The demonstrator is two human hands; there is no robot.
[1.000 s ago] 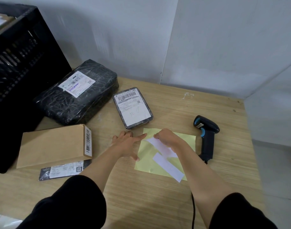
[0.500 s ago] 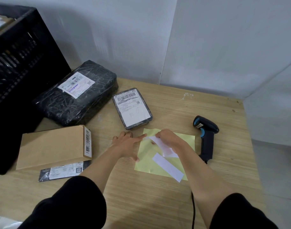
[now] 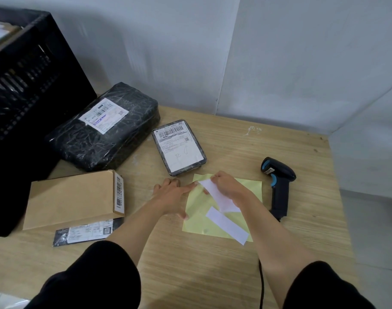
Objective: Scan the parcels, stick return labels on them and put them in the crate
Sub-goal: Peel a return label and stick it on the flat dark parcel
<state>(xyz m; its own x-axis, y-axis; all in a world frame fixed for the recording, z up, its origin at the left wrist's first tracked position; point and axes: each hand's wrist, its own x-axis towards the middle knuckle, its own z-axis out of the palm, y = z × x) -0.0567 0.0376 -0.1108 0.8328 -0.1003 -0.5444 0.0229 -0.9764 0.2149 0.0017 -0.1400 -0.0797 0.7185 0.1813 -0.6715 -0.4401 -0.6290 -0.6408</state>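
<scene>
A yellow backing sheet (image 3: 198,221) lies on the wooden table (image 3: 212,275). My left hand (image 3: 173,192) lies flat with fingers spread, pressing on the sheet's left edge. My right hand (image 3: 227,185) pinches a white label (image 3: 215,192) that is partly lifted off the sheet. A second white label (image 3: 227,225) is still stuck on the sheet. A small grey parcel (image 3: 179,147) lies just beyond my hands. A large black-wrapped parcel (image 3: 103,128), a brown cardboard box (image 3: 72,198) and a flat black mailer (image 3: 85,233) lie to the left.
A black plastic crate (image 3: 27,85) stands at the left edge with something pale inside. A black and blue barcode scanner (image 3: 278,181) lies to the right of the sheet, its cable running toward me. White walls close off the table's back and right.
My right hand has drawn the white label's end further up and left, lifting more of it off the yellow sheet. My left hand stays on the sheet's edge.
</scene>
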